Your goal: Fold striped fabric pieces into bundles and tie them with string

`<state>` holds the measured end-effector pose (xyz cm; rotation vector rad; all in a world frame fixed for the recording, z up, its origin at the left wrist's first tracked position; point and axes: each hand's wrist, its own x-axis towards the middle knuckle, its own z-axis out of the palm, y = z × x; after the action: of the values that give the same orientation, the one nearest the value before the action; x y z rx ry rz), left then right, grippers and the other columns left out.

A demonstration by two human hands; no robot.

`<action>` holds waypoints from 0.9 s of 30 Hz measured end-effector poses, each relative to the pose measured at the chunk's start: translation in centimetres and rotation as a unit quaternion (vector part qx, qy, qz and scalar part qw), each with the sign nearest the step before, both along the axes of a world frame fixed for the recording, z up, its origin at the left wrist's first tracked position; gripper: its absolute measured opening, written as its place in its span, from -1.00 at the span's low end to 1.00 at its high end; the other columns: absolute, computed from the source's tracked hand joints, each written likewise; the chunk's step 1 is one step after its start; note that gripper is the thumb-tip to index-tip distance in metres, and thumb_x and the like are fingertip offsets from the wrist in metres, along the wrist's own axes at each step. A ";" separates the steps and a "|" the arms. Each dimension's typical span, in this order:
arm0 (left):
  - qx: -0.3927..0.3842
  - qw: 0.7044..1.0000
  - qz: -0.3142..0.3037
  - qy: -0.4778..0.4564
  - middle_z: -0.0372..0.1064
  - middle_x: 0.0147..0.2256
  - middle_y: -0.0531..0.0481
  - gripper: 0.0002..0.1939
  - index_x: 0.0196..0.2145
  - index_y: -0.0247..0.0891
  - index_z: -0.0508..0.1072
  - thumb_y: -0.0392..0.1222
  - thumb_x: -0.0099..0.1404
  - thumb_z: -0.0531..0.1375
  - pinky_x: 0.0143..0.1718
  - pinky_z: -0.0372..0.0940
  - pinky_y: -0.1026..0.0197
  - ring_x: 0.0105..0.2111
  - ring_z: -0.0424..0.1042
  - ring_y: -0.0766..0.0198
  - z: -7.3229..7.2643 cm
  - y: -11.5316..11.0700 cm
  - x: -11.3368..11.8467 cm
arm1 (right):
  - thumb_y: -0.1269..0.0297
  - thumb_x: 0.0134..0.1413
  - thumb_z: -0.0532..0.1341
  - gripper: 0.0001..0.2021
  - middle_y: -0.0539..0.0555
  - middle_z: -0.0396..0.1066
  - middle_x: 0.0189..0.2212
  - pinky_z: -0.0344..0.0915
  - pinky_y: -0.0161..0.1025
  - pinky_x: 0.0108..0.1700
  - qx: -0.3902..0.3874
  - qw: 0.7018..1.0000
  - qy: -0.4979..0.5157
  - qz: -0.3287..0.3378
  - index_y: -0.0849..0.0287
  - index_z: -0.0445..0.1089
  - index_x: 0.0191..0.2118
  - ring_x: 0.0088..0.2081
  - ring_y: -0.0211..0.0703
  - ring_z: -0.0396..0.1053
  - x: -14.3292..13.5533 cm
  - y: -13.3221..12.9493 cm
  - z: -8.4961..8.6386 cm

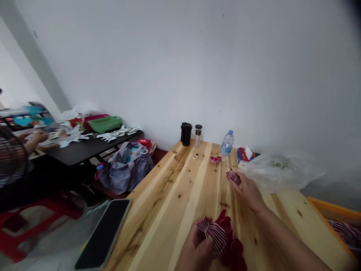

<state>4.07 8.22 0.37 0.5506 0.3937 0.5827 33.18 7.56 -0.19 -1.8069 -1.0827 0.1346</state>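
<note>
My left hand (196, 246), low in the view, is closed on a red-and-white striped fabric bundle (216, 235), with a light band round it. Dark red fabric pieces (234, 250) lie on the wooden table (172, 203) just right of that bundle. Farther forward, my right hand (248, 190) pinches a smaller striped bundle (233, 177) between thumb and fingers, above the table. Another small red striped bundle (215, 160) rests on the table beyond it.
Along the back stand a black cup (186, 134), a clear bottle (198, 137), a water bottle (227, 143), a tissue box (244, 155) and a plastic bag (278, 169). A phone (104, 233) lies left, an orange crate (332, 210) right. A person's hand (38, 137) works at a black table (73, 150).
</note>
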 end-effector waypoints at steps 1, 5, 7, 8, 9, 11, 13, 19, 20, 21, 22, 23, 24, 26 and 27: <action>0.001 1.000 0.001 -0.004 0.47 -0.16 -0.12 -0.52 -0.13 -0.18 0.48 -0.08 -0.01 0.47 -0.19 0.32 0.09 -0.22 0.49 0.09 -0.4 -0.1 0.1 | 0.02 -0.02 0.31 -0.56 0.23 0.50 -0.12 0.16 0.09 0.13 -0.016 0.999 -0.025 0.013 0.15 0.41 -0.05 -0.04 0.16 0.39 0.0 0.7 -0.7; 0.043 0.998 0.015 -0.033 0.46 -0.12 -0.15 -0.42 -0.08 -0.18 0.46 -0.04 -0.05 0.48 -0.14 0.29 0.10 -0.13 0.46 0.05 -0.4 -0.5 -0.3 | 0.04 0.00 0.29 -0.58 0.27 0.43 0.02 0.10 0.12 0.16 -0.057 0.992 -0.103 0.045 0.14 0.41 -0.04 0.06 0.19 0.34 -0.4 1.8 -1.4; 0.060 0.997 0.021 -0.046 0.46 -0.12 -0.14 -0.40 -0.07 -0.19 0.46 -0.08 -0.08 0.50 -0.09 0.27 0.11 -0.10 0.44 0.06 0.5 -0.6 -0.9 | 0.03 0.02 0.28 -0.51 0.27 0.33 0.14 0.05 0.17 0.21 -0.058 0.989 -0.133 0.043 0.12 0.36 0.05 0.16 0.23 0.24 -1.5 0.6 -0.5; 0.057 0.997 0.014 -0.053 0.46 -0.13 -0.13 -0.42 -0.07 -0.20 0.46 -0.09 -0.05 0.49 -0.08 0.26 0.11 -0.10 0.44 0.07 1.0 -0.7 -1.1 | 0.02 0.06 0.25 -0.50 0.26 0.29 0.17 0.04 0.17 0.23 -0.050 0.988 -0.143 0.044 0.11 0.33 0.10 0.20 0.22 0.20 -2.5 -0.5 0.2; 0.045 0.997 0.003 -0.064 0.47 -0.12 -0.13 -0.45 -0.05 -0.20 0.45 -0.09 -0.01 0.46 -0.09 0.26 0.11 -0.11 0.45 0.07 1.5 -0.7 -1.3 | 0.03 0.11 0.22 -0.50 0.24 0.28 0.18 0.07 0.15 0.24 -0.038 0.986 -0.153 0.051 0.11 0.30 0.13 0.21 0.18 0.19 -3.8 -1.9 1.0; -0.002 0.995 -0.028 -0.093 0.47 -0.10 -0.15 -0.52 0.00 -0.18 0.41 -0.05 0.14 0.36 -0.09 0.26 0.11 -0.10 0.46 0.07 2.4 -0.7 -1.7 | 0.10 0.23 0.11 -0.58 0.17 0.30 0.16 0.22 0.04 0.18 -0.005 0.987 -0.144 0.070 0.06 0.24 0.17 0.18 0.06 0.25 -7.2 -5.3 2.5; -0.049 0.990 -0.054 -0.123 0.45 -0.04 -0.15 -0.57 0.05 -0.15 0.38 -0.01 0.25 0.25 -0.09 0.27 0.11 -0.05 0.44 0.07 2.8 -1.0 -1.8 | 0.20 0.23 0.12 -0.59 0.11 0.33 0.13 0.32 -0.05 0.12 0.020 0.983 -0.156 0.097 -0.02 0.22 0.18 0.12 0.00 0.32 -11.1 -8.8 3.7; -0.029 0.980 -0.071 -0.185 0.37 0.10 -0.16 -0.44 0.13 -0.14 0.36 -0.16 0.16 0.27 0.04 0.23 0.03 0.07 0.36 0.01 2.4 -3.6 -1.3 | 0.19 0.14 0.22 -0.46 0.17 0.34 0.12 0.43 -0.06 0.02 0.082 0.982 -0.155 0.063 0.04 0.16 0.23 0.08 0.08 0.37 -19.3 -13.4 3.6; -0.024 0.979 -0.069 -0.191 0.36 0.10 -0.15 -0.42 0.14 -0.13 0.35 -0.16 0.14 0.29 0.07 0.21 0.00 0.09 0.34 0.00 2.4 -4.2 -1.3 | 0.20 0.14 0.23 -0.47 0.17 0.37 0.09 0.46 -0.06 -0.01 0.082 0.983 -0.159 0.046 0.05 0.17 0.22 0.05 0.08 0.40 -19.8 -13.5 3.3; -0.023 0.979 -0.067 -0.191 0.36 0.11 -0.14 -0.41 0.14 -0.11 0.34 -0.14 0.14 0.29 0.10 0.18 -0.02 0.10 0.33 -0.01 2.4 -4.6 -1.3 | 0.21 0.13 0.24 -0.47 0.17 0.41 0.05 0.48 -0.07 -0.05 0.086 0.979 -0.180 0.038 0.05 0.18 0.21 0.01 0.06 0.43 -20.2 -13.6 2.9; -0.020 0.981 -0.061 -0.185 0.36 0.11 -0.13 -0.42 0.14 -0.09 0.34 -0.11 0.15 0.29 0.12 0.17 -0.03 0.11 0.33 -0.01 2.6 -5.1 -1.4 | 0.23 0.12 0.25 -0.47 0.16 0.44 0.01 0.50 -0.09 -0.09 0.095 0.971 -0.216 0.040 0.05 0.19 0.21 -0.03 0.05 0.45 -20.3 -13.8 2.5; -0.012 0.984 -0.052 -0.172 0.37 0.10 -0.13 -0.44 0.14 -0.09 0.35 -0.07 0.17 0.29 0.13 0.15 -0.04 0.11 0.33 -0.01 2.8 -5.5 -1.6 | 0.28 0.11 0.26 -0.45 0.14 0.47 -0.02 0.51 -0.09 -0.11 0.107 0.959 -0.258 0.044 0.04 0.18 0.23 -0.05 0.03 0.47 -20.4 -13.9 2.2; 0.003 0.988 -0.044 -0.150 0.39 0.08 -0.14 -0.45 0.12 -0.11 0.37 -0.05 0.19 0.30 0.14 0.14 -0.05 0.10 0.34 -0.01 3.0 -5.8 -1.8 | 0.33 0.11 0.26 -0.42 0.13 0.49 -0.04 0.51 -0.09 -0.11 0.120 0.945 -0.300 0.049 0.04 0.16 0.25 -0.06 0.03 0.48 -20.4 -14.2 2.0; 0.053 0.994 -0.035 -0.090 0.42 0.04 -0.16 -0.49 0.09 -0.15 0.40 -0.08 0.19 0.32 0.17 0.09 -0.04 0.07 0.36 0.01 3.6 -6.3 -2.3 | 0.43 0.12 0.22 -0.37 0.12 0.51 -0.04 0.49 -0.06 -0.06 0.139 0.918 -0.366 0.062 0.05 0.10 0.30 -0.04 0.01 0.47 -20.2 -14.9 1.6; 0.083 0.994 -0.032 -0.061 0.44 0.01 -0.17 -0.51 0.07 -0.18 0.42 -0.12 0.18 0.34 0.18 0.08 -0.03 0.06 0.37 0.02 3.9 -6.5 -2.7 | 0.45 0.12 0.21 -0.36 0.12 0.50 -0.04 0.48 -0.05 -0.03 0.144 0.909 -0.385 0.068 0.06 0.09 0.30 -0.02 0.01 0.46 -20.1 -15.3 1.5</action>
<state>1.37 1.76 4.31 0.6803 0.2119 0.5864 13.09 -7.74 1.35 -1.5239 -1.6709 -0.6819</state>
